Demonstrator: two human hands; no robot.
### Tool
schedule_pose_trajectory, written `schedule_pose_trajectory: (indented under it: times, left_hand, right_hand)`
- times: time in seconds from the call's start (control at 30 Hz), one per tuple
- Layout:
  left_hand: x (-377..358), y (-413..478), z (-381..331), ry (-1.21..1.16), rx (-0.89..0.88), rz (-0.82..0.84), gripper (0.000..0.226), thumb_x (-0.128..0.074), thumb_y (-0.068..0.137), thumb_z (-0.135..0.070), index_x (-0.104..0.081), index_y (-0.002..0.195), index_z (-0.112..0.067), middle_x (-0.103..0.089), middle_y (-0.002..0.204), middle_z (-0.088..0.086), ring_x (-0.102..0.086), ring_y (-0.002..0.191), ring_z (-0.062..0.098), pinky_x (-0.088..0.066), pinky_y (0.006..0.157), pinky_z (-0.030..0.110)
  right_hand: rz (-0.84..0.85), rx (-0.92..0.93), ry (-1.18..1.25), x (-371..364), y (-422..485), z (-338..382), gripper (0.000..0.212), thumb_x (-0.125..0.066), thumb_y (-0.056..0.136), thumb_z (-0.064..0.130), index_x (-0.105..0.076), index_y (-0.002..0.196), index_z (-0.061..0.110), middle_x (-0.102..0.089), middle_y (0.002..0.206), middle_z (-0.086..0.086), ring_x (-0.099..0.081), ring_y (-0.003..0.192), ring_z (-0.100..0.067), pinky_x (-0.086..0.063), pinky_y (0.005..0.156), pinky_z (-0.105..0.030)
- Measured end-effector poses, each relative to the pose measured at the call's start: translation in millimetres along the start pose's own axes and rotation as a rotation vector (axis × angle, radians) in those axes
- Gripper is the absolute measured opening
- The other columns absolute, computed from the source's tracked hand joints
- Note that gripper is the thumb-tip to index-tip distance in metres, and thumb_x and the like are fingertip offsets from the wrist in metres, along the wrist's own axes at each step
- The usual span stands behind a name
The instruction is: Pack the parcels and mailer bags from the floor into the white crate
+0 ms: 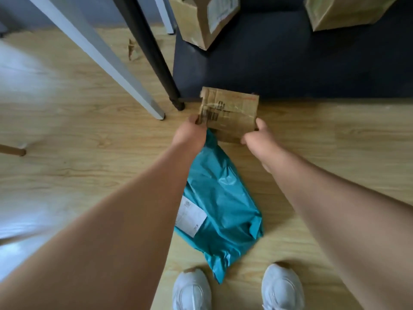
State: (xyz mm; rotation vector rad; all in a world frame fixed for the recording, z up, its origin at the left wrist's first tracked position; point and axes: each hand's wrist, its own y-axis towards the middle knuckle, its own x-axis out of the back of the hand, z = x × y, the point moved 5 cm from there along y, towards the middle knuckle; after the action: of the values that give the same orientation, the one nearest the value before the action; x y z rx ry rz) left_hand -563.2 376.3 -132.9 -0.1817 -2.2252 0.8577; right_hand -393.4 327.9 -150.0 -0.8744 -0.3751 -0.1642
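Between the two hands, at the near edge of a dark blue floor mat [290, 63], we see a small, flat brown cardboard parcel [232, 110] bearing a barcode label and clear tape. The left hand [192, 130] pinches the parcel's left edge, and the right hand [257, 135] curls round its near right corner, so both hands are clamped on the same parcel. We cannot tell whether it has left the pale wooden floor [335, 142] or rests on it.

We judge the step in hand to be the pick-up of this parcel. The next move calls for a level two-handed lift and a carry to the white crate, which is not in view, so we expect a turn of the body will be needed to find it.

Nearer to the person than the hands, beneath the forearms, lies a crumpled teal plastic mailer bag [223, 209] with a white address label. Its far tip reaches up to the left hand and the parcel's near edge, and its near end lies between two white shoes [192, 291]. Beyond the hands, on the mat, stand two larger brown cardboard boxes [201, 19], well apart from the held parcel. We judge that these and the bag remain to be packed.
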Motion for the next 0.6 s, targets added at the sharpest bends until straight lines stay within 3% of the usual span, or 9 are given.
schedule_pose_trajectory:
  times: [0.1, 0.17, 0.27, 0.33, 0.37, 0.43, 0.5, 0.6]
  left_hand:
    - [5, -53, -36, -0.056, -0.048, -0.007, 0.04, -0.043, 0.094, -0.011, -0.052, 0.129, -0.029, -0.06, 0.087, -0.005, -0.05, 0.061, 0.008, -0.034, 0.045, 0.022]
    - [9, -93, -65, -0.091, -0.091, -0.014, 0.039, -0.049, 0.089, -0.007, -0.056, 0.122, -0.027, -0.06, 0.086, -0.01, -0.056, 0.071, 0.009, -0.039, 0.053, 0.021]
    - [11, -148, -107, -0.121, -0.153, 0.019, 0.039, -0.06, 0.086, -0.007, -0.057, 0.119, -0.027, -0.062, 0.099, -0.012, -0.059, 0.086, 0.009, -0.042, 0.065, 0.019]
    - [10, -185, -140, -0.111, -0.208, 0.086, 0.038, -0.067, 0.085, -0.014, -0.058, 0.12, -0.027, -0.065, 0.107, -0.01, -0.058, 0.08, 0.004, -0.041, 0.059, 0.015]
    - [7, -203, -156, -0.105, -0.233, 0.125, 0.038, -0.068, 0.086, -0.018, -0.057, 0.122, -0.027, -0.065, 0.109, -0.01, -0.057, 0.077, 0.001, -0.041, 0.057, 0.014]
    - [0, -231, -181, -0.087, -0.261, 0.2, 0.044, -0.064, 0.088, -0.019, -0.055, 0.13, -0.031, -0.064, 0.113, -0.011, -0.056, 0.075, 0.0, -0.042, 0.055, 0.012]
    - [-13, -265, -210, -0.026, -0.291, 0.291, 0.059, -0.06, 0.087, -0.011, -0.047, 0.139, -0.037, -0.062, 0.113, -0.013, -0.055, 0.071, -0.001, -0.042, 0.047, 0.005]
    - [-34, -308, -244, 0.036, -0.342, 0.361, 0.067, -0.057, 0.087, -0.008, -0.041, 0.142, -0.042, -0.056, 0.126, -0.011, -0.055, 0.067, 0.003, -0.037, 0.038, 0.007]
  right_hand:
    - [-0.063, -0.009, 0.102, 45, -45, 4, 0.079, -0.058, 0.09, 0.008, -0.018, 0.152, 0.034, -0.049, 0.138, 0.002, -0.051, 0.101, -0.015, -0.041, 0.077, -0.029]
    - [-0.123, -0.015, 0.163, 79, -83, 6, 0.072, -0.063, 0.09, 0.009, -0.026, 0.149, 0.03, -0.053, 0.124, 0.005, -0.051, 0.088, -0.009, -0.043, 0.069, -0.023]
    - [-0.203, -0.026, 0.232, 132, -133, 5, 0.059, -0.066, 0.086, 0.012, -0.042, 0.139, 0.023, -0.061, 0.12, -0.001, -0.058, 0.089, -0.015, -0.048, 0.066, -0.024]
    - [-0.259, -0.076, 0.279, 174, -168, 0, 0.051, -0.067, 0.083, 0.015, -0.05, 0.13, 0.02, -0.064, 0.11, -0.004, -0.059, 0.079, -0.015, -0.046, 0.058, -0.024]
    - [-0.276, -0.105, 0.309, 195, -185, -4, 0.046, -0.069, 0.082, 0.018, -0.053, 0.125, 0.018, -0.064, 0.107, -0.004, -0.06, 0.078, -0.015, -0.05, 0.061, -0.027]
    - [-0.292, -0.143, 0.383, 225, -208, -13, 0.045, -0.07, 0.078, 0.027, -0.058, 0.118, 0.013, -0.066, 0.105, -0.005, -0.063, 0.088, -0.019, -0.056, 0.081, -0.037]
    - [-0.327, -0.162, 0.453, 260, -237, -20, 0.045, -0.069, 0.077, 0.032, -0.059, 0.117, 0.012, -0.066, 0.102, -0.004, -0.064, 0.093, -0.021, -0.055, 0.089, -0.044]
    - [-0.42, -0.138, 0.527, 305, -273, -35, 0.04, -0.07, 0.08, 0.028, -0.061, 0.114, 0.01, -0.068, 0.095, -0.002, -0.066, 0.087, -0.017, -0.058, 0.076, -0.037]
